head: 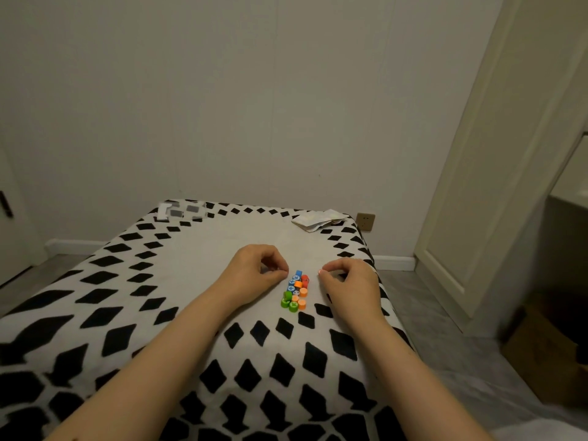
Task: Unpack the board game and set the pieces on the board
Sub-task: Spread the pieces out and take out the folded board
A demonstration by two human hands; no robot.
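Broadly, a bed (191, 313) with a white cover patterned in black diamonds is filling the lower part of the head view, its far end lying against a plain pale wall (254, 90). A cream door (496, 173) is standing to the right, with a wall socket (365, 221) showing low beside the bed's far right corner. 2 bare forearms are reaching forward over the cover. The left hand (254, 272) is resting on the cover just left of the game pieces, its thumb and forefinger curling together at the tips; whether they are pinching anything cannot be told. The right hand (350, 281) is sitting just right of the pieces, fingers curled with the tips drawn together, and again any held item cannot be made out. A folded, pale printed sheet (318, 219) is lying at the far right corner of the bed; whether this is the board cannot be told. A small white packet with grey patches (181, 211) is lying at the far left corner. The game pieces (296, 291), small blue, red, orange and green cylinders, are clustering in a tight column on the cover between the 2 hands, well apart from the sheet.
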